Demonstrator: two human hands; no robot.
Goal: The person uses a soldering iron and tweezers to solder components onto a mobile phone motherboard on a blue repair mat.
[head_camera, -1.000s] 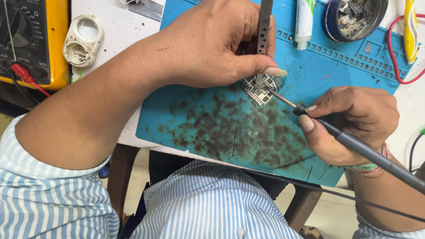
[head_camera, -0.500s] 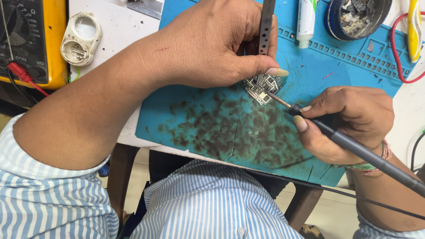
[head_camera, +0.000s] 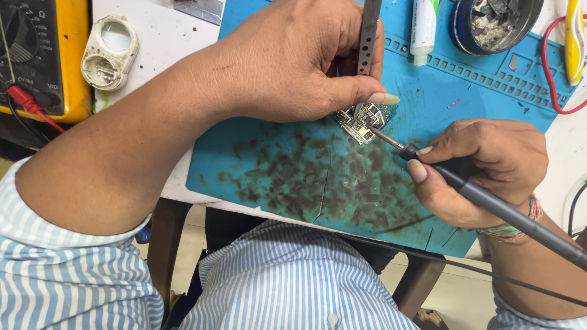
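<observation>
A small circuit board (head_camera: pixel 363 120) lies on a blue work mat (head_camera: pixel 293 177) stained with dark marks. My left hand (head_camera: pixel 293 61) rests over the board's upper edge and grips grey metal tweezers (head_camera: pixel 369 33) that point down toward it. My right hand (head_camera: pixel 483 168) holds a dark soldering iron (head_camera: pixel 489 205) like a pen. Its thin metal tip touches the lower right of the board. Part of the board is hidden under my left thumb.
A yellow multimeter (head_camera: pixel 43 55) with a red lead sits at the top left, a white round casing (head_camera: pixel 109 52) beside it. A white tube (head_camera: pixel 423 27), a round tin of small parts (head_camera: pixel 494 21), and red and yellow cables (head_camera: pixel 565 55) lie along the mat's far edge.
My right hand with the soldering iron has shifted slightly left, bringing the tip onto the board. My left hand and the tweezers have stayed in place.
</observation>
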